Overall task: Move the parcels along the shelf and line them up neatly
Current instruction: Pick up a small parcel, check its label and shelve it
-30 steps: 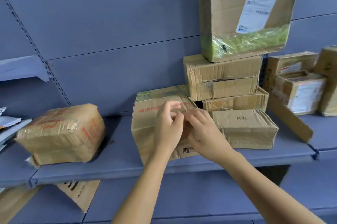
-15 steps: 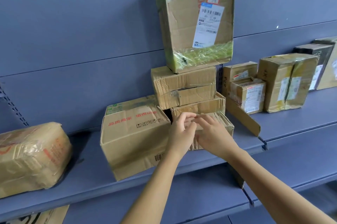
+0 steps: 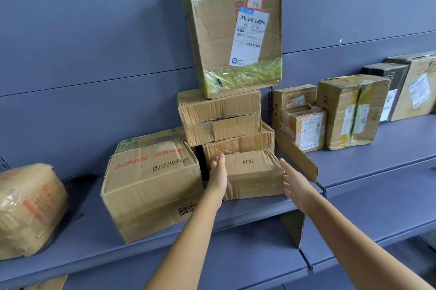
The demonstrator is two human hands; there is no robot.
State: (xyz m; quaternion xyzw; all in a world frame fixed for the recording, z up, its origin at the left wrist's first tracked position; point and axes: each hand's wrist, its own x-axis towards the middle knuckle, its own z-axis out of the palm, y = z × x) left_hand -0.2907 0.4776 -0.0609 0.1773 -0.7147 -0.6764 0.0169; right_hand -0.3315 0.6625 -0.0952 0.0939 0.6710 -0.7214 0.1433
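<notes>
A small brown parcel marked AEBE sits at the front of the blue shelf. My left hand lies flat against its left side, fingers straight. My right hand is open beside its right side, at the corner; contact is unclear. Behind it a stack rises: a flat box, a crumpled box, and a tall taped parcel with a white label. A larger box with red print stands tilted just left of my left hand.
A tape-wrapped bundle lies at the far left of the shelf. Right of a cardboard divider stand several more parcels on the adjoining shelf. A lower shelf runs below.
My hands were together, fingers meeting in front of the AEBE parcel; they have parted and now sit at its two sides. The view has shifted slightly left and closer.
</notes>
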